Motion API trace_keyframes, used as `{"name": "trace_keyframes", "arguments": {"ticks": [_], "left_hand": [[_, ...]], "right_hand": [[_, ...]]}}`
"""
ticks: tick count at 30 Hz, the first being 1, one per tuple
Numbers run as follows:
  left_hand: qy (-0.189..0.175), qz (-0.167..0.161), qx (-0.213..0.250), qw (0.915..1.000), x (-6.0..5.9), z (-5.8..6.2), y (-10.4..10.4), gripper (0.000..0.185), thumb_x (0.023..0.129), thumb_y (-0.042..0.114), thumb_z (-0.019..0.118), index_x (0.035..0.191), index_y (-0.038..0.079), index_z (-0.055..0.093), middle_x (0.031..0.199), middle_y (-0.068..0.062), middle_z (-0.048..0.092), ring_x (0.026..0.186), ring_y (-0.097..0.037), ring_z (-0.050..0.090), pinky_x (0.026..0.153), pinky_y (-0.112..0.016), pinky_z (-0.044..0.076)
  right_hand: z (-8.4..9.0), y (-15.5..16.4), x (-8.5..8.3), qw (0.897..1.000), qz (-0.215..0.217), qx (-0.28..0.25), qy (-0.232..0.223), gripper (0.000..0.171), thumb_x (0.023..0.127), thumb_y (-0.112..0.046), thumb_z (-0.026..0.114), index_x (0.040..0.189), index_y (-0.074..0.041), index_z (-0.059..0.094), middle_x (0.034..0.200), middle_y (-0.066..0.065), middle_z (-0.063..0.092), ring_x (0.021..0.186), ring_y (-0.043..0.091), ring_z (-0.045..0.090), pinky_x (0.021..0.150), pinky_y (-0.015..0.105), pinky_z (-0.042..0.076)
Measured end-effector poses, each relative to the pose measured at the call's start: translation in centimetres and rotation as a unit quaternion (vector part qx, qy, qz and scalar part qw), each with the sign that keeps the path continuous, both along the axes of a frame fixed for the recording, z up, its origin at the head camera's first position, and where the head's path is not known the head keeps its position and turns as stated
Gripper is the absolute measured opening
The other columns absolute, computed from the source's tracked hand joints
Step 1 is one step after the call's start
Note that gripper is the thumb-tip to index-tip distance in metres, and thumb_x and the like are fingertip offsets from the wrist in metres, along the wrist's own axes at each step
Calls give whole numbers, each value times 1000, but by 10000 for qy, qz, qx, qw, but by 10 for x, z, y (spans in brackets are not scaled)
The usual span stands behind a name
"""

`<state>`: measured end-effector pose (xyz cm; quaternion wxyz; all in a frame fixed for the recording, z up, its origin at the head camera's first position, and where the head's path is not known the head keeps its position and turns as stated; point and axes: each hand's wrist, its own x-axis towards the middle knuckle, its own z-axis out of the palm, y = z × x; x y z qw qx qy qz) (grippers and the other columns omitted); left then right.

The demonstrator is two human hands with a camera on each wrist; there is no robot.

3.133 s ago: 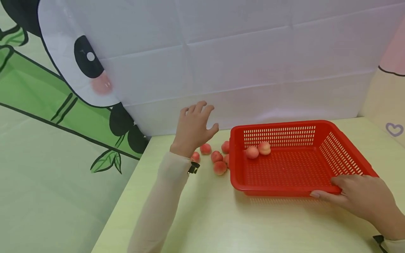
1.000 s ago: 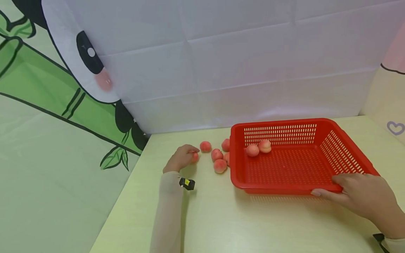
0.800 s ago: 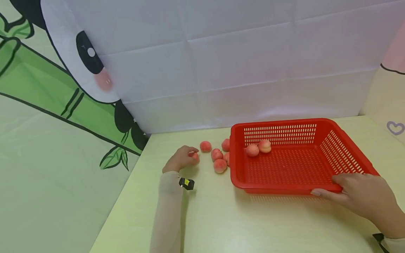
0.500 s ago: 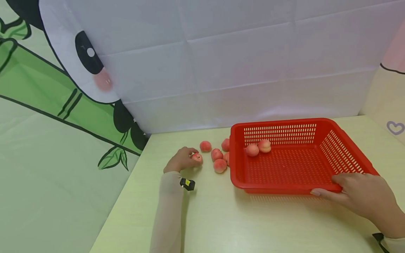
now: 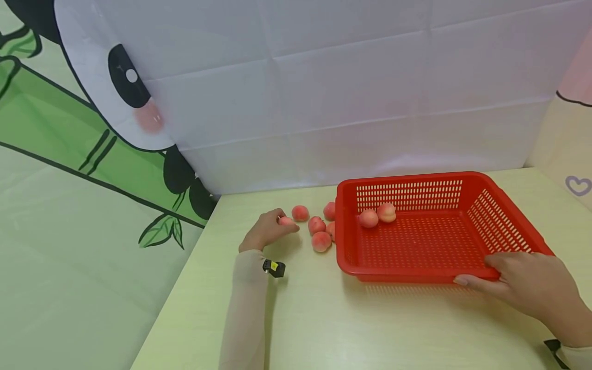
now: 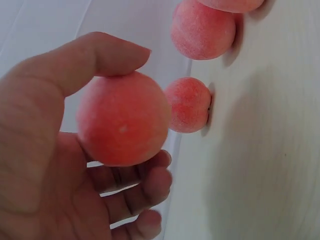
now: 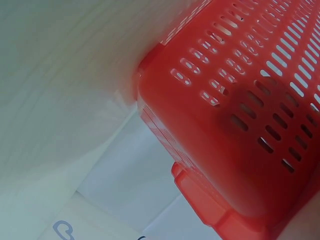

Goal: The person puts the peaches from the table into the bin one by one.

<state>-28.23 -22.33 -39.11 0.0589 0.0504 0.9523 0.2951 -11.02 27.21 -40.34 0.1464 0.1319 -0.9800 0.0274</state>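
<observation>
In the left wrist view, a round pink-red peach (image 6: 122, 120) is held between the thumb and curled fingers of my left hand (image 5: 267, 230). Just beyond it on the table lies another peach (image 6: 187, 105). My right hand (image 5: 532, 282) grips the near right corner of a red plastic basket (image 5: 416, 275), thumb outside and fingers over the rim. Two peaches (image 5: 368, 219) sit inside the basket at its left end. Several more peaches (image 5: 321, 241) lie between my left hand and the basket, one of them partly hidden by the basket's left wall.
The pale table (image 5: 314, 324) meets a white cloth backdrop (image 5: 296, 92) behind the basket. A printed cloth with a green bamboo pattern (image 5: 55, 118) hangs along the left edge. The right side has another printed cloth (image 5: 566, 149).
My left hand came down from above the fruit to the leftmost peach, took hold of it and turned it in the fingers. My right hand and the basket stay in place.
</observation>
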Motion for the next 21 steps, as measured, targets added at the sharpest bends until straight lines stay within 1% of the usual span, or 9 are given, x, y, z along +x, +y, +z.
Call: {"name": "trace_keyframes", "arguments": {"ticks": [2, 4, 9, 13, 16, 18, 20, 21], "left_hand": [[26, 49, 80, 10000, 0, 0, 0, 41, 89, 44, 72, 113, 13, 62, 107, -7, 65, 98, -26, 58, 83, -41, 48], [71, 19, 175, 9998, -1, 0, 1, 39, 90, 41, 70, 115, 13, 62, 108, -7, 66, 98, -25, 58, 84, -40, 48], [106, -239, 300, 9992, -3, 0, 1, 35, 90, 35, 65, 119, 14, 66, 111, -6, 68, 99, -26, 59, 86, -42, 49], [68, -432, 251, 9987, -3, 1, 2, 31, 89, 32, 66, 116, 16, 70, 108, -4, 68, 98, -25, 59, 84, -40, 49], [97, -474, 227, 9986, -2, 2, 4, 28, 89, 31, 67, 112, 16, 70, 104, -4, 69, 95, -24, 60, 82, -39, 49], [110, -411, 252, 9988, -1, 3, 5, 27, 90, 34, 68, 109, 15, 70, 103, -4, 69, 94, -24, 59, 81, -39, 49], [114, -290, 300, 9991, 1, 5, 7, 30, 94, 42, 69, 107, 15, 70, 102, -3, 69, 95, -24, 60, 83, -41, 49], [123, -231, 296, 9992, 1, 6, 8, 35, 96, 48, 68, 106, 15, 70, 101, -3, 69, 96, -25, 60, 85, -42, 49]], "right_hand": [[-1, 0, 0, 10000, 9, -2, 10, 59, 80, -75, 77, 68, -22, 56, 55, -11, 43, 54, 12, 43, 52, 32, 37], [-1, 0, 0, 9999, 35, -24, 92, 59, 80, -75, 77, 67, -22, 54, 55, -11, 41, 53, 11, 41, 52, 31, 35], [-2, 1, 1, 9998, 60, -55, 158, 58, 79, -75, 78, 67, -22, 55, 56, -12, 42, 53, 11, 40, 51, 31, 33], [-1, 1, 0, 10000, 31, -40, 63, 58, 79, -75, 78, 69, -21, 59, 57, -11, 46, 54, 11, 43, 51, 31, 35], [-1, 1, 0, 10000, 18, -39, 19, 58, 79, -75, 78, 70, -20, 61, 58, -10, 48, 54, 12, 45, 51, 31, 36], [-1, 1, 0, 10000, 16, -46, 19, 58, 79, -75, 78, 71, -20, 62, 58, -10, 49, 54, 12, 45, 51, 31, 37], [-1, 1, 0, 10000, 14, -49, 19, 58, 79, -75, 78, 70, -20, 62, 58, -10, 49, 54, 12, 46, 51, 31, 37], [-1, 1, 0, 10000, 17, -50, 29, 58, 79, -75, 78, 70, -20, 61, 58, -11, 49, 54, 11, 45, 51, 31, 36]]}}
